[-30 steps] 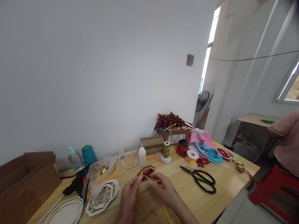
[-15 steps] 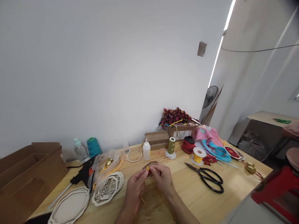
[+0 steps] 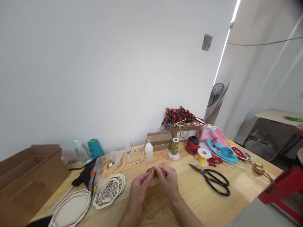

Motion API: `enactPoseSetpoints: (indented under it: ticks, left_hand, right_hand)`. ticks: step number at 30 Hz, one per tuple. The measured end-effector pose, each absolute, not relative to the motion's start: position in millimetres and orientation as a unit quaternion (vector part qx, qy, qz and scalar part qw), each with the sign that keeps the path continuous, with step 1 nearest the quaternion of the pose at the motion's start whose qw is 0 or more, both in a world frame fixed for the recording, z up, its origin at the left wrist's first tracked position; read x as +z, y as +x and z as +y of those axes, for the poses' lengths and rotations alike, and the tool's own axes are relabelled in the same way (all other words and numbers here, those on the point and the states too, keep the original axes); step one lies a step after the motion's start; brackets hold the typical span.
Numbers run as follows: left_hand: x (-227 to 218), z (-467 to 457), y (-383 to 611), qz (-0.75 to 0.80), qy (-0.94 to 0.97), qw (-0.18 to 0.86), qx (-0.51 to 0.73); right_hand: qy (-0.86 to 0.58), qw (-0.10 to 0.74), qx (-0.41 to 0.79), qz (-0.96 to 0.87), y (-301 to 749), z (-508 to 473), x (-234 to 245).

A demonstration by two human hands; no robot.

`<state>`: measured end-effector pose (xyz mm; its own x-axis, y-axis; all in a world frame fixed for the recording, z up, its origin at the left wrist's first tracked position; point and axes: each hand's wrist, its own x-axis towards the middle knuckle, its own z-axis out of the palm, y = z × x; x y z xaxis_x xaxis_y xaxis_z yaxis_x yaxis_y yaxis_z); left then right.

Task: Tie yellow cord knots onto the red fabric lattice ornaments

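In the head view, both hands are close together above the wooden table (image 3: pixel 189 198), near the middle of its width. The left hand (image 3: pixel 139 186) has its thumb and forefinger brought together, and they seem to pinch the yellow cord (image 3: pixel 153 170). The right hand (image 3: pixel 168 179) has its thumb and forefinger closed on the same cord, just beside the left fingertips and a little farther from the person. So the knotted part of the cord is between the two pinches.

The red ornament (image 3: pixel 155 176) with the pale and brown edge is directly beyond the fingertips, on the side of the wall. The right hand is the nearer one, because its fingers cover the right part of the ornament; the left fingertips are only at its near left edge. I cannot tell if the ornament rests on the table or hangs slightly from the cord.

About direction: the visible part of the ornament looks longer from left to right than from near to far, but much of it is hidden, so its long axis is not certain. The short piece of cord at the fingers runs steeply, away from the person. Below the left hand, a loose yellow end points back toward the person, and it leans slightly to the right.
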<state>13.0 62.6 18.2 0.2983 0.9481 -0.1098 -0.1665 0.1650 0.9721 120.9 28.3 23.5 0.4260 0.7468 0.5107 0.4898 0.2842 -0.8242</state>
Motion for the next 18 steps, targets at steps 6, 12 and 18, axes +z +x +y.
enactPoseSetpoints:
  ticks: [6,12,18]
  left_hand:
    - [14,66,12,0.387,0.552,0.614,0.411]
    - [14,63,13,0.365,0.582,0.583,0.434]
    - [18,61,12,0.362,0.573,0.598,0.426]
  right_hand:
    - [-0.584,0.618,0.116,-0.514,123,30,21]
    - [-0.559,0.617,0.135,-0.537,121,26,21]
    - [-0.572,0.603,0.107,-0.545,117,18,19]
